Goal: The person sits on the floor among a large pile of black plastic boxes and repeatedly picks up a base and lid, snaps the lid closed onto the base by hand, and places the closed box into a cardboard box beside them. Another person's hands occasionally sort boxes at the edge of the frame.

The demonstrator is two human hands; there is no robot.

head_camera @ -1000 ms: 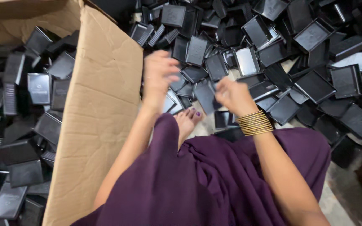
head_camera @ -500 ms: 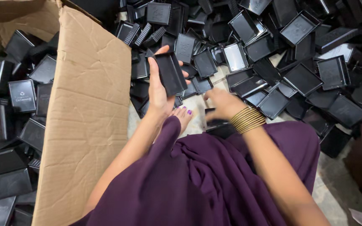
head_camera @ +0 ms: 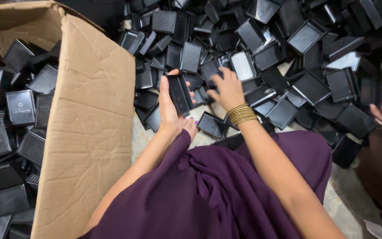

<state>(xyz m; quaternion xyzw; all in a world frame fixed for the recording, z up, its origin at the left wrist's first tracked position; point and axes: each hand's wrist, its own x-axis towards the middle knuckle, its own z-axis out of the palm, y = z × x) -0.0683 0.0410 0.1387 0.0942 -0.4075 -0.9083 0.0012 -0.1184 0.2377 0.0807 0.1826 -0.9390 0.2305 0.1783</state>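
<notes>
**Black tray upright in left hand, right hand down in the heap**

Left hand [head_camera: 169, 110] clamped around a flat black tray [head_camera: 180, 94], thumb on one long edge, fingers on the other. Long axis running away from the body, top end tipped slightly left. Just to its right, the right hand [head_camera: 227, 89], palm down, fingers spread over the loose pile of black trays [head_camera: 288, 57] on the floor, gripping nothing visible. Gold bangles [head_camera: 241, 114] at that wrist. Cardboard box [head_camera: 89, 132] just left of the left forearm, closer to that hand.

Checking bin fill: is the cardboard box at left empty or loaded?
Loaded. The cardboard box holds many black plastic trays, piled across its visible interior.
</notes>
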